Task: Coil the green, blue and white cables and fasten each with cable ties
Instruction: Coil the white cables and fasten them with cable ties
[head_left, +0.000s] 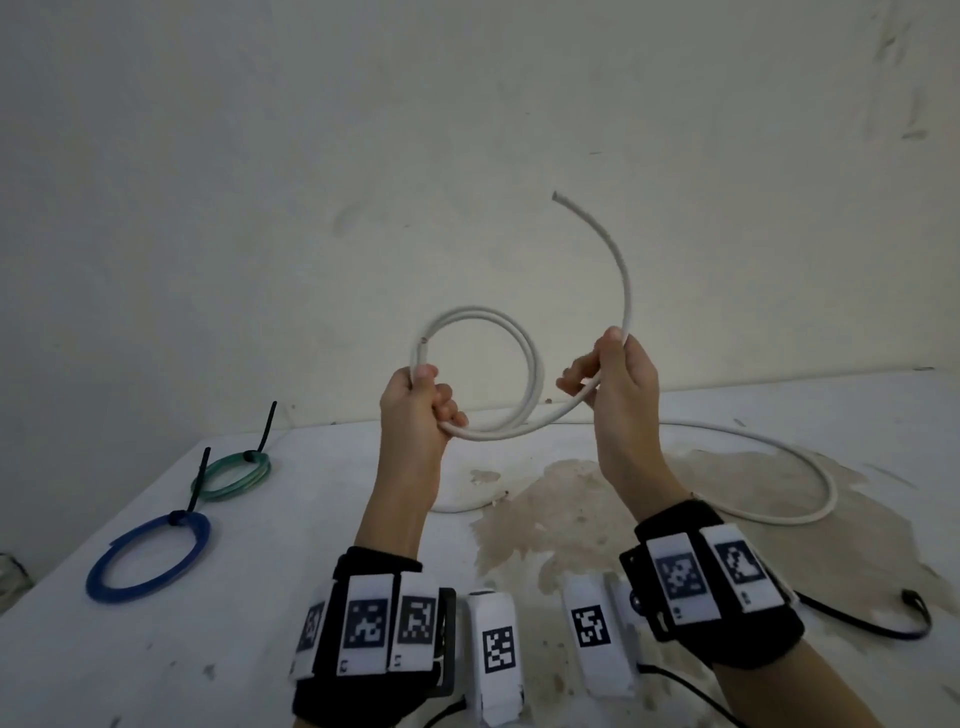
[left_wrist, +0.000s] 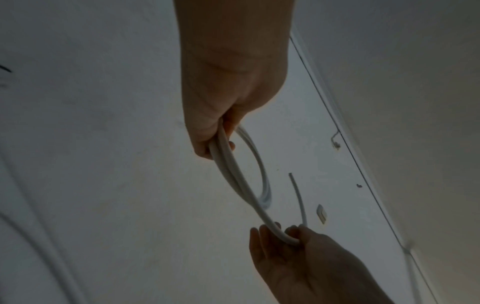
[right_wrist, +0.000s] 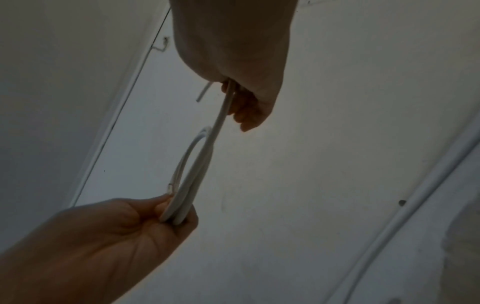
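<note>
I hold a white cable (head_left: 536, 364) up in front of the wall. My left hand (head_left: 423, 400) grips the bottom left of a two-turn loop, with one cut end just above the thumb. My right hand (head_left: 605, 371) pinches the same cable to the right of the loop, and its free tail (head_left: 621, 260) arcs up and to the left. In the left wrist view, the loop (left_wrist: 233, 174) runs from my left hand (left_wrist: 207, 135) down to my right hand (left_wrist: 298, 253). On the table at the left lie a green coil (head_left: 234, 475) and a blue coil (head_left: 150, 556), each bound with a black cable tie.
A second length of white cable (head_left: 810, 467) curves over the stained white table (head_left: 311, 493) behind my right arm. A black looped strap (head_left: 917, 616) lies at the right, near the front. The wall stands close behind the table.
</note>
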